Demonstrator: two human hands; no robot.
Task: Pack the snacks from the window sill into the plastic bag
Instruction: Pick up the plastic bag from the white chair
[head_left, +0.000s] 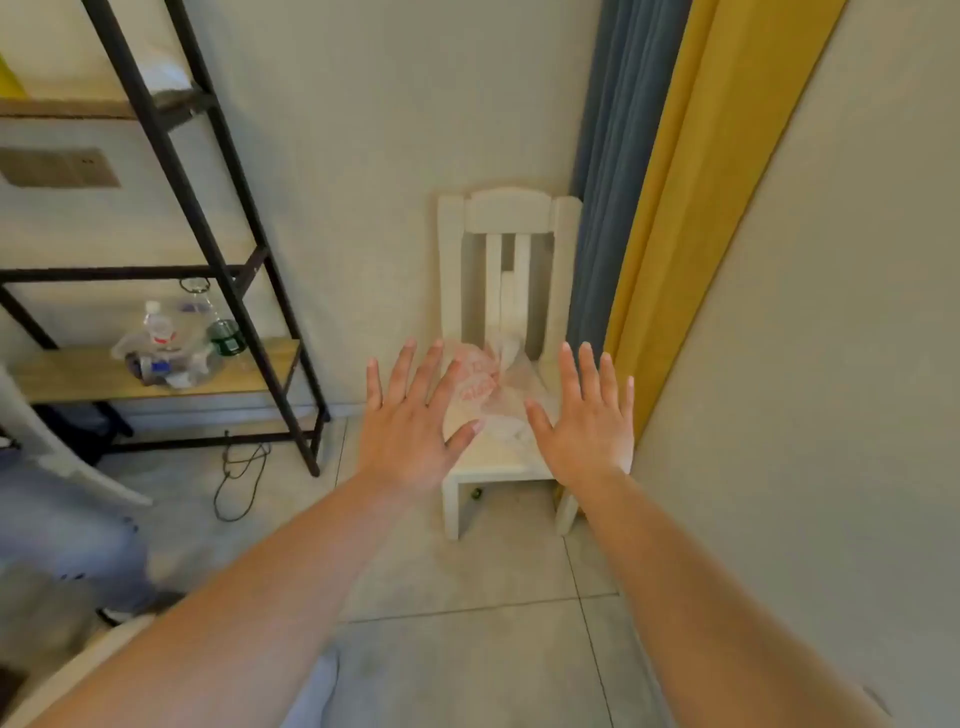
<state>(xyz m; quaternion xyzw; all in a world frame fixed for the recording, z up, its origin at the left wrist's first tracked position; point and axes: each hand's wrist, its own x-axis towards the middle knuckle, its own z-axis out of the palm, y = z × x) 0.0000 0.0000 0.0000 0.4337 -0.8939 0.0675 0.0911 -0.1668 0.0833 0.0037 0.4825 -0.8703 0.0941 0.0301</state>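
A crumpled clear plastic bag (496, 387) with red print lies on the seat of a small white chair (506, 223) against the wall. My left hand (410, 423) is stretched out in front of the bag's left side, fingers straight and spread, holding nothing. My right hand (589, 415) is held out to the right of the bag, fingers likewise straight and spread, and is empty. Both hands hover above the chair seat. No window sill or snacks are in view.
A black metal shelf (218, 270) with wooden boards stands at the left, holding bottles and a bag (166, 348). A black cable (241, 475) lies on the tiled floor. Blue and yellow curtains (670, 208) hang right of the chair.
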